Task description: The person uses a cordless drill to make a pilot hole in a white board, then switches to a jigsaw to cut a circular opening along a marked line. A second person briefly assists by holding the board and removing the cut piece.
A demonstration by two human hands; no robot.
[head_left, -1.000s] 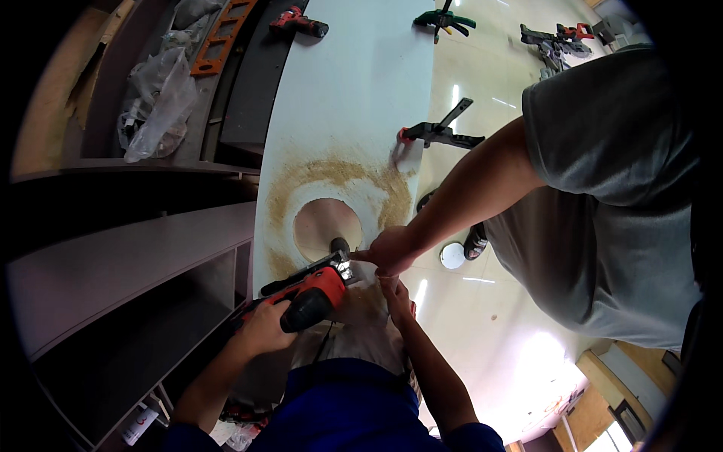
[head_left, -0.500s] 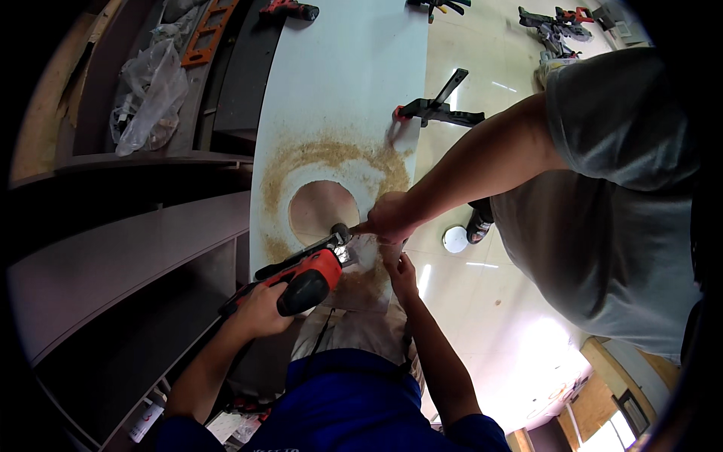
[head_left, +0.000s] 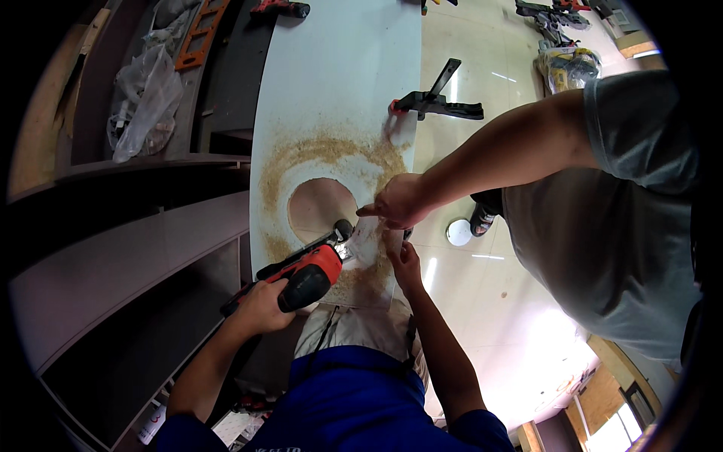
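Observation:
My left hand (head_left: pixel 265 307) is wrapped round the handle of a red and black jigsaw (head_left: pixel 315 271), whose metal front end rests by the lower right rim of a round hole (head_left: pixel 322 207). The hole is cut through a long white board (head_left: pixel 339 83), with sawdust (head_left: pixel 290 154) scattered around it. At the board's right edge, my right hand (head_left: pixel 407 270) grips the edge between thumb and fingers. A co-worker's hand (head_left: pixel 399 202) reaches in from the right, its index finger stretched toward the hole's right rim, just above my right hand.
A black clamp (head_left: pixel 433 102) sits on the board's right edge. A red tool (head_left: pixel 280 8) lies at its far end. On the left are dark cabinet frames (head_left: pixel 128 271) with plastic bags (head_left: pixel 147 102). The co-worker (head_left: pixel 595 241) stands close on the right; a white disc (head_left: pixel 459 233) lies by their foot.
The co-worker's hand has lifted slightly away from me and their body has shifted right. My left hand stays on the jigsaw, and my right hand stays at the board's edge.

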